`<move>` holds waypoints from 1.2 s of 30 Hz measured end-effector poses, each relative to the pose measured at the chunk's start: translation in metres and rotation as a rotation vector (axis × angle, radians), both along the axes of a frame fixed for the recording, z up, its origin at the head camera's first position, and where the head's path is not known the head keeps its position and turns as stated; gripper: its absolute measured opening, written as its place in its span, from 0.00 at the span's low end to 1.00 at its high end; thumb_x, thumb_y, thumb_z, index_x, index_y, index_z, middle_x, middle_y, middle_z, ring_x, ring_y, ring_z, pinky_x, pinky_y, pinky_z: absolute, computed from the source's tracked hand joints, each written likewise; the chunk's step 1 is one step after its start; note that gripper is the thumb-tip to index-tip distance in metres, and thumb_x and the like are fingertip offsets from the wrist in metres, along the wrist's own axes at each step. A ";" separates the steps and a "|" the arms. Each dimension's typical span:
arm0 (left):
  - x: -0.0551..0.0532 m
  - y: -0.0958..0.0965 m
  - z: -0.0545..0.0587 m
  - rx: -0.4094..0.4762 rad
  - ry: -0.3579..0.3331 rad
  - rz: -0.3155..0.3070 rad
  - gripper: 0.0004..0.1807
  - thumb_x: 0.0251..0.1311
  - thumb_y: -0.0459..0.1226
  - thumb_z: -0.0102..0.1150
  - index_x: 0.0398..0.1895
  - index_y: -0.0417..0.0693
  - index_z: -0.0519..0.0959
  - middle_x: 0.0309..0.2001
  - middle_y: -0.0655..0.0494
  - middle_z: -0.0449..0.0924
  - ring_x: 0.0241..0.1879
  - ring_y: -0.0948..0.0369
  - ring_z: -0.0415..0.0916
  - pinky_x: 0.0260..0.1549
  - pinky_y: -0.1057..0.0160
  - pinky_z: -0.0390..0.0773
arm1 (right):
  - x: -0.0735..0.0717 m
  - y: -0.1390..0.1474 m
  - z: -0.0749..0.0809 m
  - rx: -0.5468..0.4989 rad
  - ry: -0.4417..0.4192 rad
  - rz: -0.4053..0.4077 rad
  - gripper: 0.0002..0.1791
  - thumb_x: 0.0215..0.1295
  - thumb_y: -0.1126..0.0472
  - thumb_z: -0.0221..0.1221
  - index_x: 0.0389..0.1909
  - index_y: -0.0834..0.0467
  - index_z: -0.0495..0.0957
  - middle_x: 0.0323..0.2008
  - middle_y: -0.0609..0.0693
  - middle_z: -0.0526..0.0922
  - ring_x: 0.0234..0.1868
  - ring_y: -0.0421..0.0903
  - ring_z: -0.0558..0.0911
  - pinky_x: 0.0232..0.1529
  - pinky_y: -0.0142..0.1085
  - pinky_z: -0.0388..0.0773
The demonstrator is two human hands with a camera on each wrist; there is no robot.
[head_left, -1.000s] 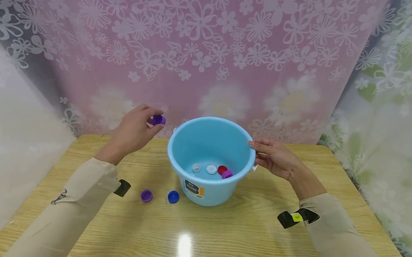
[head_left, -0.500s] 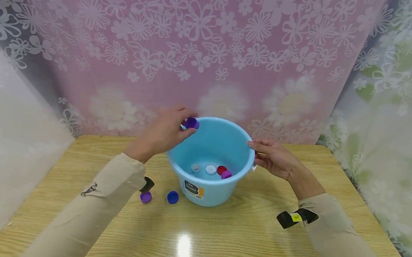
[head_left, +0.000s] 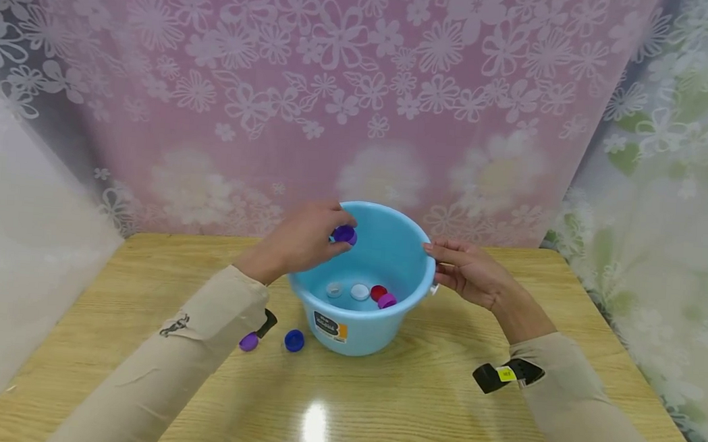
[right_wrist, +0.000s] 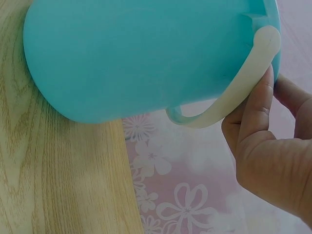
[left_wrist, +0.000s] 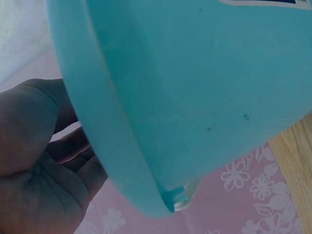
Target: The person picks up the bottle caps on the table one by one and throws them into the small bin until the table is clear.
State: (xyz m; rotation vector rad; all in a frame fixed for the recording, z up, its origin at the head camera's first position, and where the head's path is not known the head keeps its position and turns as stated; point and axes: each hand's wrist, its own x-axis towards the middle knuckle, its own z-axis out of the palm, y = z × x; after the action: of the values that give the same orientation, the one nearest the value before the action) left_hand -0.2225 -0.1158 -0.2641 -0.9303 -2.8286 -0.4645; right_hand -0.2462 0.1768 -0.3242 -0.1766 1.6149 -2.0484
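A light blue bucket (head_left: pixel 353 329) with a label stands on the wooden table. My left hand (head_left: pixel 304 239) reaches over its left rim and pinches a purple bottle cap (head_left: pixel 345 235) between thumb and fingers. In the left wrist view the rim hides the fingertips and that cap. On the far side, my right hand (head_left: pixel 472 272) grips the rim, thumb on top; the right wrist view shows its fingers (right_wrist: pixel 258 107) at the white handle (right_wrist: pixel 239 90). Inside the bucket's bottom lie white caps (head_left: pixel 360 292), a red cap (head_left: pixel 378 293) and a magenta cap (head_left: pixel 387 301).
On the table (head_left: pixel 403 406), left of the bucket, are a blue cap (head_left: pixel 294 340) and a purple cap (head_left: pixel 248 341), the latter partly covered by the black wrist strap (head_left: pixel 267 324). A flowered pink curtain (head_left: pixel 360 113) hangs behind the table.
My left hand has carried the purple cap rightward from beside the bucket to over its opening, then slightly lower. My right hand has stayed on the rim.
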 end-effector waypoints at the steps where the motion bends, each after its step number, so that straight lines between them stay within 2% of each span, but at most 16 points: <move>1: 0.000 0.000 0.000 -0.008 -0.009 -0.006 0.16 0.62 0.38 0.62 0.51 0.42 0.80 0.44 0.51 0.77 0.42 0.57 0.75 0.42 0.62 0.78 | 0.000 0.000 0.000 0.002 0.000 0.000 0.13 0.69 0.60 0.57 0.47 0.65 0.74 0.36 0.55 0.80 0.31 0.42 0.83 0.36 0.29 0.82; 6: -0.002 0.001 -0.002 -0.035 -0.037 -0.014 0.17 0.62 0.38 0.62 0.53 0.42 0.79 0.47 0.50 0.77 0.45 0.56 0.75 0.45 0.61 0.79 | 0.000 0.000 0.000 0.011 0.005 -0.009 0.14 0.69 0.59 0.57 0.48 0.66 0.73 0.35 0.55 0.80 0.30 0.42 0.83 0.35 0.29 0.82; 17: -0.002 -0.001 -0.004 -0.037 -0.028 0.016 0.19 0.62 0.38 0.62 0.55 0.44 0.78 0.50 0.49 0.77 0.47 0.55 0.76 0.48 0.58 0.78 | -0.001 -0.001 0.000 0.001 0.008 0.005 0.10 0.70 0.60 0.56 0.43 0.63 0.76 0.34 0.54 0.80 0.29 0.41 0.83 0.35 0.28 0.82; 25: -0.002 -0.007 -0.006 -0.009 0.004 0.001 0.18 0.62 0.38 0.61 0.55 0.46 0.77 0.48 0.51 0.76 0.44 0.56 0.77 0.43 0.59 0.79 | 0.000 -0.001 0.000 0.001 0.011 0.011 0.10 0.71 0.60 0.55 0.45 0.63 0.76 0.34 0.54 0.80 0.29 0.41 0.83 0.35 0.29 0.82; 30: 0.001 -0.014 -0.008 0.113 0.037 0.047 0.16 0.64 0.38 0.59 0.54 0.47 0.78 0.49 0.53 0.76 0.46 0.57 0.76 0.42 0.58 0.79 | 0.000 -0.001 0.000 0.001 0.015 0.011 0.10 0.71 0.60 0.55 0.44 0.64 0.75 0.34 0.54 0.79 0.29 0.41 0.83 0.35 0.28 0.82; 36: 0.013 -0.037 -0.015 0.340 0.190 0.113 0.13 0.64 0.38 0.57 0.50 0.47 0.79 0.49 0.53 0.76 0.45 0.55 0.75 0.39 0.57 0.78 | 0.001 -0.001 -0.003 -0.009 0.027 0.025 0.09 0.70 0.60 0.55 0.42 0.63 0.75 0.33 0.53 0.79 0.30 0.41 0.83 0.35 0.28 0.82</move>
State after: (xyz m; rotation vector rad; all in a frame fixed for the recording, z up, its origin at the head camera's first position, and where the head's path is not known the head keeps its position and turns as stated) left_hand -0.2096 -0.1524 -0.2786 -0.7026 -2.5075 -0.7669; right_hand -0.2456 0.1755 -0.3271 -0.2272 1.6116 -2.0432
